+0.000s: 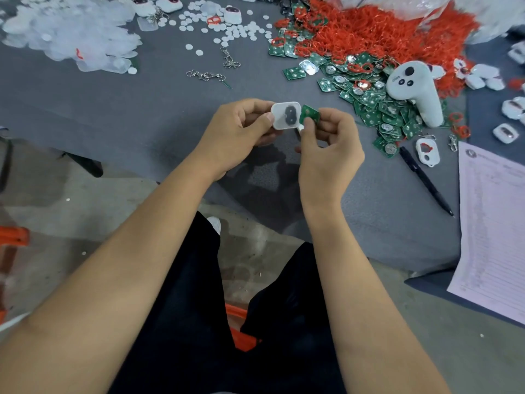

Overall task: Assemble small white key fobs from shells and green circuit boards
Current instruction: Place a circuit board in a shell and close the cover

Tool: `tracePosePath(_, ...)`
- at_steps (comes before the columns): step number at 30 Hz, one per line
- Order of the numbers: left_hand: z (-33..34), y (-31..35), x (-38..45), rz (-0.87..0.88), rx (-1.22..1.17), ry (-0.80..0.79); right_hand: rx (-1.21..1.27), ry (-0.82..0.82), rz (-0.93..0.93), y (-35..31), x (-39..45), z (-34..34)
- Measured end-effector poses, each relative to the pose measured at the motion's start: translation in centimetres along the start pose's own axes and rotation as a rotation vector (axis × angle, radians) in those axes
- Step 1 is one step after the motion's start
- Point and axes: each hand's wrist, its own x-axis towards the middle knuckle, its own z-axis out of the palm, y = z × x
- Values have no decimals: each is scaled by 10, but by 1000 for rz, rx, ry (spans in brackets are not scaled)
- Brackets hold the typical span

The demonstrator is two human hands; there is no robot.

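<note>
The left hand [237, 132] is curled round a white shell [285, 115], thumb pressed on its near left edge and fingers wrapped behind it, holding it up above the grey table [142, 109]. The right hand [326, 149] pinches a green circuit board [309, 115] between thumb and forefinger, its other fingers loosely folded below. The board sits at 3 o'clock from the shell, tilted, its left edge touching or just overlapping the shell's right rim; whether it is already seated inside I cannot tell.

The shell is a rounded white rectangle with its hollow side facing up, a dark oval patch in the middle. The board is small, roughly square, with pale round spots on its green face.

Outward at 2 o'clock from the hands lies a heap of green boards [377, 109], many carrying silvery round discs. On that heap rests a white handheld controller [414, 86] with dark buttons. Beyond it, at 1 o'clock, spreads a mound of red loops [377, 32]. At 4 o'clock a black pen [426, 180] lies slanted beside a printed sheet [494, 217]; a white shell part with a red ring [427, 152] sits near the pen's far end. At 11 o'clock, metal clasps [206, 75] lie on the table, with small white discs [227, 29] scattered beyond and a pile of clear plastic pieces [71, 29] at 10 o'clock.
</note>
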Motion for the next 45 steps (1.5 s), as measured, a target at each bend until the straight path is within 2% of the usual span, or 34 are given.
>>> tracePosePath(8, -2, 4, -3, 20, 58, -5, -26, -21, -111, -3, -1, 1)
tracePosePath(17, 1, 9, -7, 43, 87, -44, -90, -6, -154, 0, 0, 2)
tracePosePath(26, 0, 7, -7, 6, 47, -25, -152, -114, -230, -3, -2, 5)
tracePosePath(34, -1, 7, -7, -6, 21, -8, -194, -234, -154, -2, 3, 4)
tracePosePath(40, 1, 11, -8, 11, 60, -17, -70, -251, -4, 2, 6, 2)
tracePosePath(45, 1, 11, -8, 21, 65, -29, -87, -289, -77, 4, 5, 3)
